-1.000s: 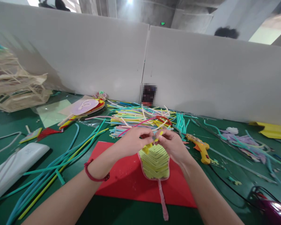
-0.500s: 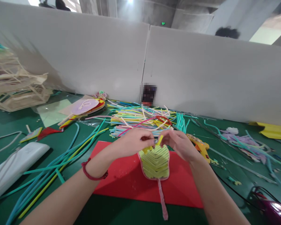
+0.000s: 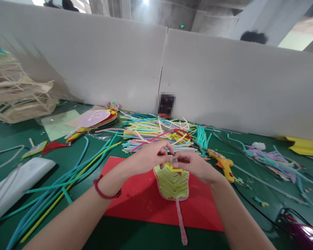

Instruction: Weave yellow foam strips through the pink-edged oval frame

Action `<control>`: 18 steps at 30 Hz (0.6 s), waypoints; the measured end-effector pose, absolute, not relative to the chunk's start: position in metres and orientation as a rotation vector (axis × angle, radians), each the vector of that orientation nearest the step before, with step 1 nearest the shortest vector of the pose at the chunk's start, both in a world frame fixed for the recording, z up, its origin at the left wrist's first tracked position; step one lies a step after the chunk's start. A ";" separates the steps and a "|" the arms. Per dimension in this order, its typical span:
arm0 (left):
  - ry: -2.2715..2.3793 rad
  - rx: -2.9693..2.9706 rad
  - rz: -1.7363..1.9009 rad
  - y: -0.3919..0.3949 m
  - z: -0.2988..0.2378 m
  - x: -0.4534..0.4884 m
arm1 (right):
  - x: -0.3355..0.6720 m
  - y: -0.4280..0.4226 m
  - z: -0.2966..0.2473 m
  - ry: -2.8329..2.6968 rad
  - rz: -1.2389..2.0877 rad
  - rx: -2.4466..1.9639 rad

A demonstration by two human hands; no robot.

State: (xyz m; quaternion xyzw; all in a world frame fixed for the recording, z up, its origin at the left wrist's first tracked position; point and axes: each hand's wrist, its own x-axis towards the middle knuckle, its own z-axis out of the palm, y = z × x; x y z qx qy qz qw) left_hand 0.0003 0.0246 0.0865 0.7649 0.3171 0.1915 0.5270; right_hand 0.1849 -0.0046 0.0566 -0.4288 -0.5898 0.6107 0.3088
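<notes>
Over the top of a leaf-shaped fan (image 3: 173,185), my two hands meet with fingertips almost touching. A short, bent yellow pipe cleaner (image 3: 176,169) is pinched between them. My left hand (image 3: 155,156), a dark red cord bracelet on its wrist, has closed fingers on the yellow piece's left end. My right hand (image 3: 194,166) grips it from the other side, covering part of it. The fan has slanting yellow-green rows, a pink rim and a pink handle. It lies on a red sheet (image 3: 135,194), its upper edge hidden by my hands.
Behind my hands lies a pile of coloured pipe cleaners (image 3: 146,130). A yellow glue gun (image 3: 225,166) rests to the right. Long blue and green pipe cleaners (image 3: 67,180) and a white power strip (image 3: 23,184) are left. A pale partition (image 3: 94,59) borders the green table.
My right hand has come down and left, meeting the left hand. The yellow piece, which stuck up between the hands, now lies flatter and lower.
</notes>
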 end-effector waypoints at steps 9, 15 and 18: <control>0.752 2.176 0.499 0.021 0.084 0.001 | 0.184 -0.007 0.057 -1.655 1.739 -1.169; 0.978 2.794 0.987 0.027 0.082 0.003 | 0.192 0.003 0.058 -1.514 1.300 -1.254; 0.943 3.022 0.772 0.028 0.075 0.005 | 0.196 0.004 0.060 -1.474 1.220 -1.308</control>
